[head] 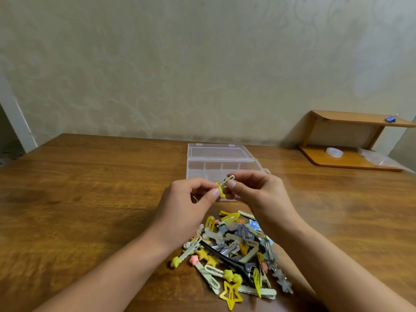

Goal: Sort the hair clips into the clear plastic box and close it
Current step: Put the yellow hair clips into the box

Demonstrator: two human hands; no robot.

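A pale yellow hair clip (226, 183) is pinched between my left hand (188, 207) and my right hand (258, 192), just above the near edge of the clear plastic box (222, 167). The box stands open on the table, its lid (219, 152) laid back toward the wall, with dividers inside. A bit of yellow shows in the box's near compartment, mostly hidden by my fingers. A pile of hair clips (236, 251), yellow, blue, pink, cream and one long black one, lies on the table below my hands.
The wooden table (90, 199) runs to a wall at the back. A small wooden shelf (351, 140) stands at the back right, holding a roll of clear tape (334, 152), a plastic bag and a blue clip on top.
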